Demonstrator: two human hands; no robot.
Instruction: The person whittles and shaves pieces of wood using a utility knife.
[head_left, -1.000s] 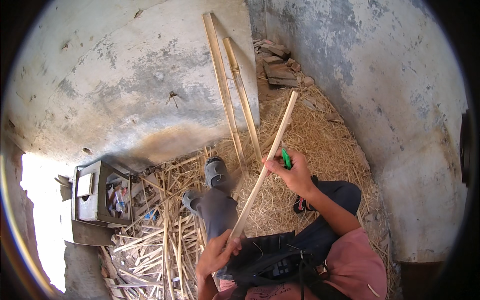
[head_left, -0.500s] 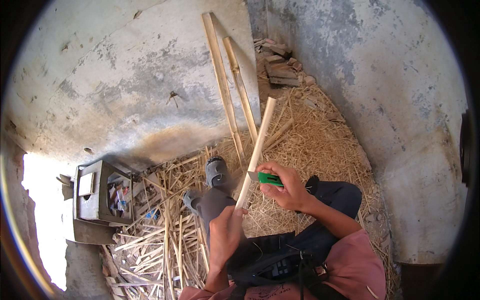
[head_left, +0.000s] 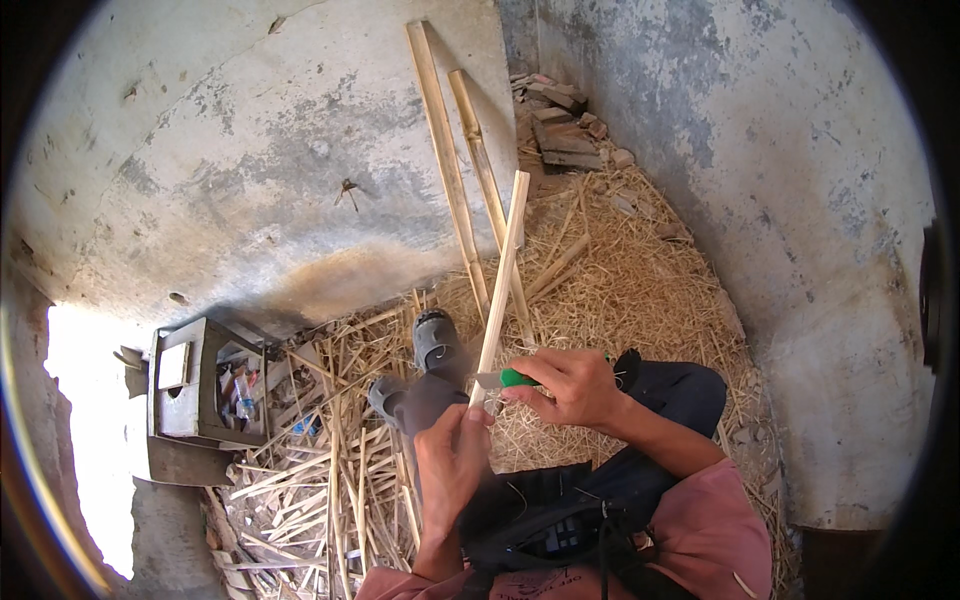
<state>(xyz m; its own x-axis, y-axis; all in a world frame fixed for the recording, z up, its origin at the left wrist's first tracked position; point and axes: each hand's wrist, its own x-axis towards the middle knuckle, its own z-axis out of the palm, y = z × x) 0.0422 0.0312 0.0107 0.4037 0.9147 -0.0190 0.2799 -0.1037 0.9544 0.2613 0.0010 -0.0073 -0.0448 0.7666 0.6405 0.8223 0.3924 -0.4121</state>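
My left hand (head_left: 450,455) grips the lower end of a pale split-bamboo strip (head_left: 504,260), which slants up and away from me over my lap. In my right hand (head_left: 565,390) is a green utility knife (head_left: 518,377), its metal blade crossing the strip just above my left thumb and seeming to touch it. My dark-trousered legs and grey shoes (head_left: 435,342) lie beyond the hands.
Two longer bamboo pieces (head_left: 440,135) lean on the weathered wall (head_left: 250,130). Loose strips (head_left: 300,500) and straw shavings (head_left: 640,290) cover the floor. An open box with litter (head_left: 185,385) stands left; broken bricks (head_left: 565,140) lie in the back corner.
The knife has swung across onto the strip and moved down it toward my left hand. The strip has tilted more upright, its top shifting left, and my left hand has risen slightly.
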